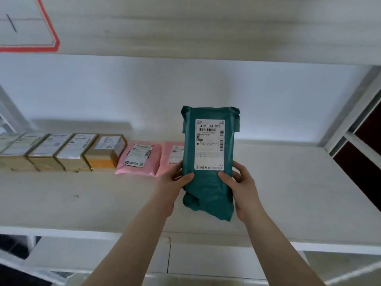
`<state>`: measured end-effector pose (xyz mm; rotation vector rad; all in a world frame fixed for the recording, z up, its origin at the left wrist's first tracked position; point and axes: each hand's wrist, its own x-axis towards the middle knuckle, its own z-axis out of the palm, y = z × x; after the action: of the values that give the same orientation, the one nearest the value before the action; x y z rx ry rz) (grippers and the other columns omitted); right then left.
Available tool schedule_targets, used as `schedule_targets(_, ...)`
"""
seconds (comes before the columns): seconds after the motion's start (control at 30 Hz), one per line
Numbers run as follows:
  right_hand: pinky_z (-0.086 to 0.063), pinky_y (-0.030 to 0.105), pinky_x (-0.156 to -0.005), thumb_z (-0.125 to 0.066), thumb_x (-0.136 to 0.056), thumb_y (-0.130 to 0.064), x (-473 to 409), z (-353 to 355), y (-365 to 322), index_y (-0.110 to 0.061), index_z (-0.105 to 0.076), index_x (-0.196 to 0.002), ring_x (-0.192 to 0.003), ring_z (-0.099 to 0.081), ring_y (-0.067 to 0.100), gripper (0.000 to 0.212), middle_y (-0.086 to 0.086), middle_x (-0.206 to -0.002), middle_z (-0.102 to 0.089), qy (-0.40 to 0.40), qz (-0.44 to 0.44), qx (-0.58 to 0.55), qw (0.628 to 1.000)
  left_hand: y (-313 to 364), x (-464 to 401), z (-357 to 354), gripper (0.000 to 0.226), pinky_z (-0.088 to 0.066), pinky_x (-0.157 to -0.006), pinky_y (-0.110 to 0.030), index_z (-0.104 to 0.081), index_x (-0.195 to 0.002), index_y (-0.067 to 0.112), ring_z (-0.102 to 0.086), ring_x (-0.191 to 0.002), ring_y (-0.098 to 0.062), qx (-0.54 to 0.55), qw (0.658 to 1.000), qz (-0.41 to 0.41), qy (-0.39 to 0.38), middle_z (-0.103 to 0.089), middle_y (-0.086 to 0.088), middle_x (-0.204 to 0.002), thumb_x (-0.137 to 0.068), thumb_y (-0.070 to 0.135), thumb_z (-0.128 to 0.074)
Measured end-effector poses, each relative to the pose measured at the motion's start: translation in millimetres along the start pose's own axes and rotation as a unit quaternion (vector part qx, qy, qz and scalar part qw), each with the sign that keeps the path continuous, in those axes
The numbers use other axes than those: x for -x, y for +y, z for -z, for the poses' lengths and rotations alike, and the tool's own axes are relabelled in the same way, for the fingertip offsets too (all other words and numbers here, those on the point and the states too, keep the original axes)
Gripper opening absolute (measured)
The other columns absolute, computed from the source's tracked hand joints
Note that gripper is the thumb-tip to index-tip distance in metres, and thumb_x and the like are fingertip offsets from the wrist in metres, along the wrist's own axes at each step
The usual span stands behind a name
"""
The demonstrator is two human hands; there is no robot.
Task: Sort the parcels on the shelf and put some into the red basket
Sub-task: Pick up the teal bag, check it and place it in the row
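A dark green plastic mailer parcel (208, 182) with a white shipping label stands upright above the white shelf (82, 199). My left hand (172, 182) grips its lower left edge and my right hand (241, 186) grips its lower right edge, thumbs on the front. Behind it lie two pink mailers, one (140, 157) fully seen and another (173, 155) partly hidden by the green parcel. A row of several brown cardboard boxes (105, 151) runs to the left along the shelf. No red basket is in view.
The shelf's upper board (206, 38) hangs overhead with a red-bordered label (31, 23) at the top left. A metal upright (350, 112) stands at the right end. A lower shelf (206, 261) shows beneath. Bare shelf surface lies right of the green parcel.
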<state>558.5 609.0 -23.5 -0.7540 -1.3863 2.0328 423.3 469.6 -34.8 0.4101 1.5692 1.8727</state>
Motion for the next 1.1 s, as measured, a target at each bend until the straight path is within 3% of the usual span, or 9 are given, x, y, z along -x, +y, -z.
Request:
schedule_targets(0.23, -0.059, 0.027, -0.064, -0.079, -0.079, -0.01, 11.9, -19.7, 2.0, -0.016, -0.054, -0.13, -0.088, -0.074, 0.018, 0.058, 0.011, -0.117, -0.068, 0.031, 0.005, 0.005, 0.999, 2.2, -1.9, 12.9, 0.057, -0.053, -0.091, -0.035, -0.051, -0.139, 0.012, -0.062, -0.115, -0.028, 0.023, 1.0, 0.008, -0.02, -0.068, -0.007, -0.12, -0.085, 0.001, -0.067)
schedule_targets(0.57, -0.06, 0.03, -0.065, -0.081, -0.077, -0.011, 3.5, -11.4, -1.1, -0.016, -0.054, -0.13, -0.093, -0.073, 0.023, 0.06, 0.012, -0.118, -0.068, 0.039, -0.01, 0.004, 0.999, 4.6, -6.8, 4.3, 0.058, -0.053, -0.092, -0.034, -0.05, -0.139, 0.013, -0.063, -0.113, -0.026, 0.029, 0.999, 0.026, -0.034, -0.069, -0.003, -0.118, -0.085, 0.0, -0.066)
schedule_targets(0.77, -0.059, 0.028, -0.062, -0.081, -0.077, -0.012, -4.0, -2.7, -8.3, -0.017, -0.055, -0.128, -0.089, -0.074, 0.021, 0.058, 0.01, -0.116, -0.069, 0.044, -0.017, 0.007, 0.999, 8.8, -9.3, -8.1, 0.056, -0.055, -0.08, -0.026, -0.052, -0.138, 0.016, -0.066, -0.107, -0.022, 0.037, 0.998, 0.039, -0.026, -0.072, 0.005, -0.107, -0.085, 0.001, -0.067)
schedule_targets(1.1, -0.06, 0.035, -0.069, -0.081, -0.078, -0.011, -14.2, 8.8, -12.6, -0.015, -0.056, -0.129, -0.094, -0.073, 0.026, 0.057, 0.011, -0.115, -0.07, 0.041, -0.025, 0.005, 0.999, 12.5, -12.3, -22.0, 0.057, -0.057, -0.069, -0.018, -0.052, -0.138, 0.015, -0.068, -0.099, -0.016, 0.048, 0.997, 0.065, -0.012, -0.07, 0.0, -0.114, -0.085, 0.001, -0.068)
